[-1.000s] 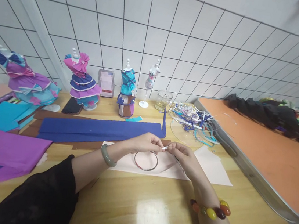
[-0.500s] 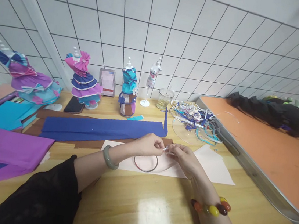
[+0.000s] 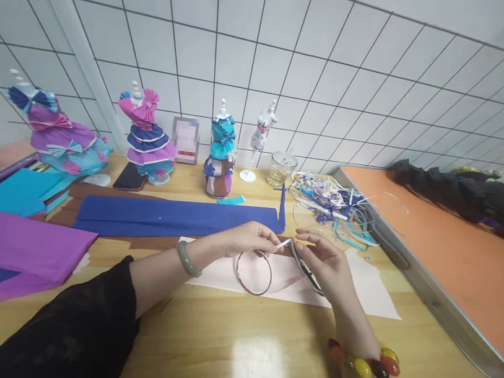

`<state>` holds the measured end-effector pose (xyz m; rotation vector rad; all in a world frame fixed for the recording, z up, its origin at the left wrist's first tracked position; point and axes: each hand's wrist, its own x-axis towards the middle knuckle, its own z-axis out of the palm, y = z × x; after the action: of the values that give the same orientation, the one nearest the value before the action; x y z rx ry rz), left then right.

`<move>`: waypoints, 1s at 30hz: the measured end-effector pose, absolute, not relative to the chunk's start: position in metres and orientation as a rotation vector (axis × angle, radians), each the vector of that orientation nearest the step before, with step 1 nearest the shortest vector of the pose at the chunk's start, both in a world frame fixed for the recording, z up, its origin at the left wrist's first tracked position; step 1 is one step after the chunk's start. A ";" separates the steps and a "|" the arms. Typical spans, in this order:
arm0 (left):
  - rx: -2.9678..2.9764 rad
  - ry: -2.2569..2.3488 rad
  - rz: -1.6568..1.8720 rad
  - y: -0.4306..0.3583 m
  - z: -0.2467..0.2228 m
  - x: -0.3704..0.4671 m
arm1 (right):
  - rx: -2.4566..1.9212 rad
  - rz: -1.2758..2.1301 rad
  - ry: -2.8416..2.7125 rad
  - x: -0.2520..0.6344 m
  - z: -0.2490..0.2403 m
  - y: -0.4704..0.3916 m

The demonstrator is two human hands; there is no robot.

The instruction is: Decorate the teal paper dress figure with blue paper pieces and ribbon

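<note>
Over the pale pink sheet [image 3: 222, 269] on the wooden table, my left hand [image 3: 254, 240] pinches a short white strip [image 3: 283, 243] between thumb and fingers. A thin round hoop [image 3: 251, 291] hangs just below that hand. My right hand [image 3: 323, 262] has its thumb and fingers closed on a dark-and-white band [image 3: 310, 275], which slants down under the palm. The upper end of the band meets the strip between my hands. Part of the band is hidden by the right hand.
Blue folded paper [image 3: 177, 216] and brown paper lie behind my hands, purple paper [image 3: 28, 245] at left. Dress forms [image 3: 222, 153], a glass cup [image 3: 281, 169] and tangled strips [image 3: 326, 193] stand along the back. An orange-topped surface [image 3: 447, 266] borders the right.
My hands have moved slightly apart, and more of the white strip shows. The dark-and-white band has come into clear view under my right hand. The hoop has tilted more upright.
</note>
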<state>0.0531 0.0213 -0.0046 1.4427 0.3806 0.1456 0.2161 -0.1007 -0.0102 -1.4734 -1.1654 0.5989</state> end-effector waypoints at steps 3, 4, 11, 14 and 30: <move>1.407 0.367 0.134 0.023 -0.006 0.053 | -1.511 0.339 -1.417 0.215 -0.007 -0.103; 1.397 0.365 0.133 0.023 -0.006 0.053 | -1.510 0.319 -1.472 0.215 -0.007 -0.104; 1.358 0.336 0.094 0.022 -0.007 0.053 | -1.450 0.395 -1.580 0.211 -0.007 -0.103; 1.346 0.320 0.075 0.022 -0.006 0.052 | -1.468 0.430 -1.594 0.212 -0.008 -0.103; 1.465 0.347 0.093 0.024 -0.005 0.052 | -1.476 0.533 -1.471 0.213 -0.006 -0.103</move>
<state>0.0520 0.0235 -0.0047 1.4655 0.3472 0.0931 0.2131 -0.1026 -0.0064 -1.4760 -1.4715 0.5328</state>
